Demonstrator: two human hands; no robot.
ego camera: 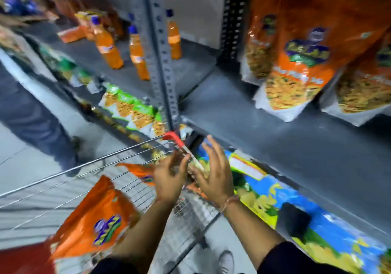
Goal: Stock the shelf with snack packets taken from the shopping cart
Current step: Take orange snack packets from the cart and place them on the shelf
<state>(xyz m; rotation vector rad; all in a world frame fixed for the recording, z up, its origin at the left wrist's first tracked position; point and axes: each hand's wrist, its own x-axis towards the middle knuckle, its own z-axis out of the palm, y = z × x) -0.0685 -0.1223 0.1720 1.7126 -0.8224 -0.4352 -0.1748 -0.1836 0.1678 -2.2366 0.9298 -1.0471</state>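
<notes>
— Closest to us were our two dark sleeves, then an orange snack packet standing in the near end of the wire shopping cart, its long axis running up and tilted toward the shelving, printed face toward us.

— And our hands?

— Both reached over the cart's far corner, empty. Our left hand had its fingers spread with the palm turned inward; our right hand was open too, fingers pointing up toward the grey shelf. We gripped nothing. A thread band sat on the right wrist.

— Any more packets in the cart?

— A second orange packet lay just beyond the left hand, tipped flatter, one corner pointing left. Motion blur smeared that area, so there may have been others under our hands; we could count only two for sure.

— What stood in the way?

— The cart's red corner guard sat just above our fingers, touching or nearly touching the perforated grey upright that split the shelving into two bays.

— And on the shelf itself?

— In the right bay, three orange packets stood upright at the back, long axes vertical, faces toward us. In the left bay stood three orange drink bottles with blue caps. Below the shelf edge ran a row of green packets to the left and blue-and-yellow bags to the right. A person's dark trouser leg stood on the floor beyond the cart.
</notes>
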